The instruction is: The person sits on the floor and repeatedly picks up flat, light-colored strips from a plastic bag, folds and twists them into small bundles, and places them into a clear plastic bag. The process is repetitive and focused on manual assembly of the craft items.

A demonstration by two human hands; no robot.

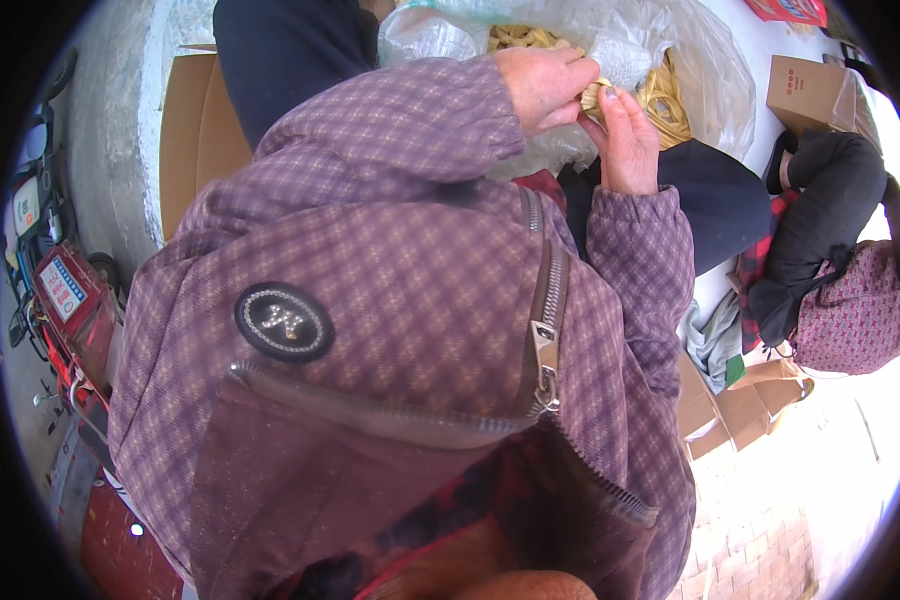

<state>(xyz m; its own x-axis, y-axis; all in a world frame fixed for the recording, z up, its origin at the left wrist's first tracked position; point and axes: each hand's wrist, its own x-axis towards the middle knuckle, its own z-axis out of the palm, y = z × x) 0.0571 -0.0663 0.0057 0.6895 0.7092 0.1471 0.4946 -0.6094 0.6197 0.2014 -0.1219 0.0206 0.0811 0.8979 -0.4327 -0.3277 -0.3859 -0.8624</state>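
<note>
My left hand [548,90] and my right hand [628,140] meet near the top of the view, above my lap. Between their fingertips they pinch a small pale-yellow ribbed piece [592,98], perhaps a folded strip; its exact kind I cannot make out. Just beyond, a large clear plastic bag [725,95] lies spread open. Yellow-tan strips [668,108] rest in it to the right, and a second heap of strips [530,38] shows behind my left hand. Both palms are mostly hidden.
Brown cardboard [195,140] stands at my left, beside my dark-trousered leg. To the right sits another person [838,200] in dark trousers, with a cardboard box [810,92] beyond and opened cartons [735,410] nearer. A red vehicle [70,300] is at the far left.
</note>
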